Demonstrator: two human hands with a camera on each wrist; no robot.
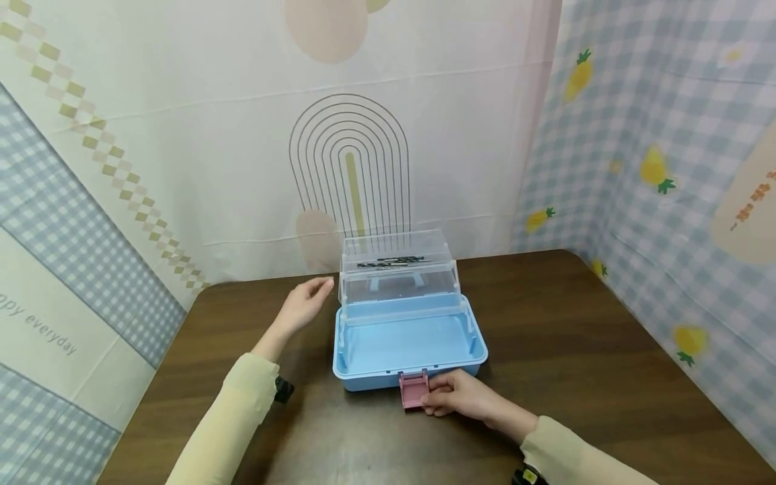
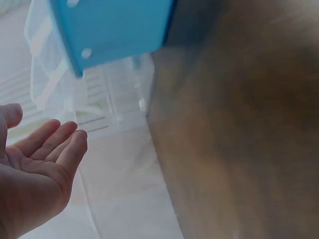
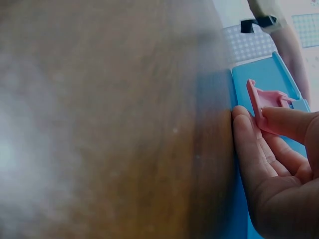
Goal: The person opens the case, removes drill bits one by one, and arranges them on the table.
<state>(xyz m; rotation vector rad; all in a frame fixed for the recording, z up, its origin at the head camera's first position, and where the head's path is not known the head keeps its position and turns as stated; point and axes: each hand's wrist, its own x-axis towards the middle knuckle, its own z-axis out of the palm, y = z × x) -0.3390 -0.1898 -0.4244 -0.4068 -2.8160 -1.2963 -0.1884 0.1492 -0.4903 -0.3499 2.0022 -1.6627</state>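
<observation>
- Between the thumb and fingers of the right hand [image 1: 457, 397], a pink latch [image 1: 415, 389] is pinched, hanging from the front edge of the blue box [image 1: 366, 376].
- Just ahead of the right hand, the box sits on the table [image 1: 558, 323], its transparent trays [image 1: 399, 308] raised at the rear.
- Beside those trays, apart from them, the left hand [image 1: 303, 303] is loosely unfurled, fingers softly bent and holding nothing.
- Far ahead of the right hand, dark slim rods [image 1: 394, 263] lie in an upper tray.
- Under the right hand's pinch, too much twist or downward force could strain the latch's hinge or pop it off.
- Toward the right hand, a sharp tug could slide the box, since the left hand does not brace it; a jolt might swing the trays and spill the rods.
- Left of the left hand, the wall cloth [image 1: 67, 377] reads "ppy everyday", its start cut off.
- Well beyond the right hand, to its right, orange characters [image 1: 753, 195] are too small to read; no brand shows on the box.
</observation>
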